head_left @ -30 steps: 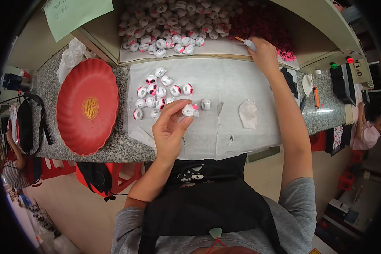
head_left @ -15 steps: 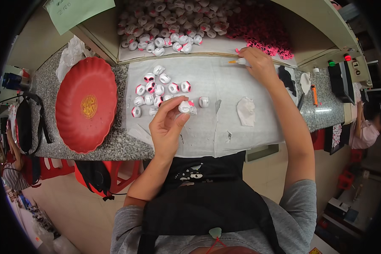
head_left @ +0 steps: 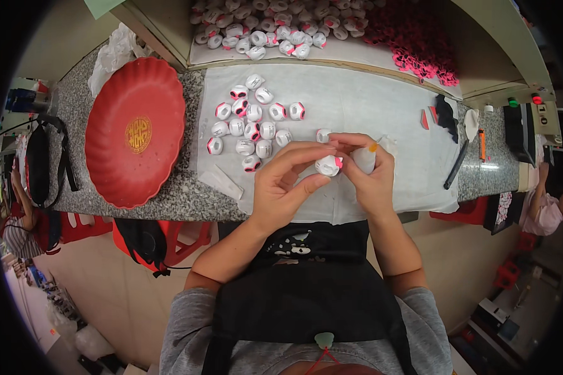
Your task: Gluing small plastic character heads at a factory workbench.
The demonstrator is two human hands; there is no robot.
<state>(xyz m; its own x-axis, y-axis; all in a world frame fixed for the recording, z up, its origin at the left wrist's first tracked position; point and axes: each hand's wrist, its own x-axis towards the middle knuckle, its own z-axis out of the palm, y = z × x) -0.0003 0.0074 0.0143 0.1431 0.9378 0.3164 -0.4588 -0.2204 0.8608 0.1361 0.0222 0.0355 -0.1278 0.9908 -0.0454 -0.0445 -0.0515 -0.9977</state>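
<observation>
Near the middle of the bench, my left hand (head_left: pixel 276 192) is closed, its thumb and fingers pinching a small white rounded plastic piece (head_left: pixel 326 165) with a pink bit on its right side. My right hand (head_left: pixel 375 187) meets it there, thumb and fingertips at the pink bit. Tucked in that same hand is a small translucent squeeze bottle (head_left: pixel 364 161) with an orange tip. Whether the right fingertips also pinch a pink part is hidden. Just behind the hands lies another white piece (head_left: pixel 323 135). Several similar white-and-pink pieces (head_left: pixel 254 112) stand grouped to the left.
White paper (head_left: pixel 381 94) covers the work area. A red scalloped tray (head_left: pixel 100 125) is at left. Heaps of white pieces (head_left: pixel 256 37) and pink parts (head_left: pixel 413 50) fill the shelf behind. A black-handled tool (head_left: pixel 455 165) and an orange stick (head_left: pixel 482 145) lie at right.
My right hand has come from the pink heap at the back to the white piece, carrying the squeeze bottle. My left hand keeps hold of the piece, now further right in view.
</observation>
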